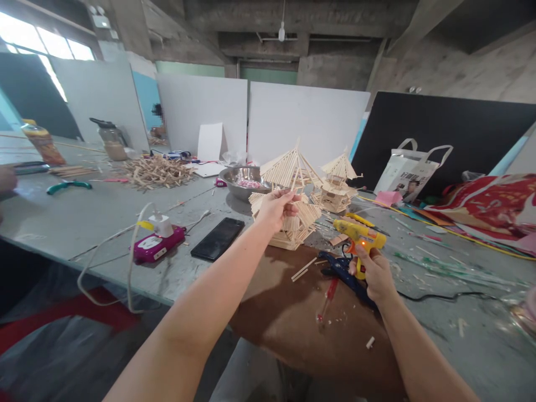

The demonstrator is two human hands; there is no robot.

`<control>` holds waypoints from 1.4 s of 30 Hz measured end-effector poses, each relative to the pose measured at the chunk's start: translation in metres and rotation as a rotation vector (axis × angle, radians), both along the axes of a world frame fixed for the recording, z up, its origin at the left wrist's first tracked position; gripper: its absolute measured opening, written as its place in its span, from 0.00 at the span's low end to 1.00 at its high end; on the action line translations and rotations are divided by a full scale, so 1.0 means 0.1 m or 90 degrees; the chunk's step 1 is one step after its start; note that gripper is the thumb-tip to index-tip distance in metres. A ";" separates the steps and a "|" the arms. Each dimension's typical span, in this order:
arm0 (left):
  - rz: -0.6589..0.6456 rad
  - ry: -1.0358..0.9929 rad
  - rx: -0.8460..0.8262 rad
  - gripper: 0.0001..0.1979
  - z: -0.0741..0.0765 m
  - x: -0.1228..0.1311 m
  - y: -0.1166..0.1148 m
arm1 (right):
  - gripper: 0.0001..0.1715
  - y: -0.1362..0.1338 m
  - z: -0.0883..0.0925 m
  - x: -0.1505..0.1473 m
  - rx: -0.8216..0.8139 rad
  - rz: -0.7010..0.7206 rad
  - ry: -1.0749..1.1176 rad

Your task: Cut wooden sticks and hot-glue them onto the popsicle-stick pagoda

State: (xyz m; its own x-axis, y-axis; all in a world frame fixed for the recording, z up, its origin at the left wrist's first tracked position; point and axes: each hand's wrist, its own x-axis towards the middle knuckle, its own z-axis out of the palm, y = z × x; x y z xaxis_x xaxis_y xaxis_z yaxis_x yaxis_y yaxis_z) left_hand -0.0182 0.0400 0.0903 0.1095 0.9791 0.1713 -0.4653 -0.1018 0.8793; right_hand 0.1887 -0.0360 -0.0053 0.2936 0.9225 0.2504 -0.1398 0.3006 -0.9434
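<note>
A pagoda model built of thin wooden sticks (307, 216) stands at the back edge of a brown board (276, 290). My left hand (276, 211) reaches to it, fingers curled together between its pointed top roof and lower roof; whatever they pinch is hidden. In my right hand (379, 274) is a yellow hot glue gun (362, 235), its red light lit and its nozzle turned left towards the model. Under the glue gun lies a dark blue plier-like cutter (345, 276). A few short sticks (304, 269) rest on the board.
A second stick pagoda (335, 195) and a metal bowl (243, 184) stand behind. To the left are a phone (218, 239), a purple power strip (157, 245) with a white cable, and a stick pile (157, 172). A black cord (444, 296) trails right. Another person's hand (6, 178) shows far left.
</note>
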 end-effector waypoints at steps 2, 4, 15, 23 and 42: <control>0.007 -0.002 -0.002 0.02 0.01 0.01 0.00 | 0.19 0.00 0.00 0.00 0.005 0.000 -0.005; 0.016 -0.001 -0.006 0.02 0.03 0.01 0.00 | 0.19 0.00 0.00 0.00 0.005 0.000 -0.005; 0.026 -0.020 -0.012 0.02 0.07 0.05 0.00 | 0.18 0.00 0.00 -0.01 0.010 0.008 0.013; 0.021 -0.031 -0.034 0.02 0.07 0.03 0.07 | 0.19 0.00 0.00 0.00 0.002 0.001 0.018; 0.034 -0.040 -0.035 0.00 0.08 0.03 0.11 | 0.18 -0.01 0.01 0.01 0.007 0.007 0.007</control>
State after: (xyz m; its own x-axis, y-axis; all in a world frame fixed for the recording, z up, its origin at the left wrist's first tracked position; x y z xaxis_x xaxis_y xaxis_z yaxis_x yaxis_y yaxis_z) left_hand -0.0150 0.0507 0.0988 0.0478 0.9913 0.1227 -0.5155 -0.0807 0.8531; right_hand 0.1896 -0.0371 -0.0047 0.2864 0.9231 0.2565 -0.1542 0.3087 -0.9386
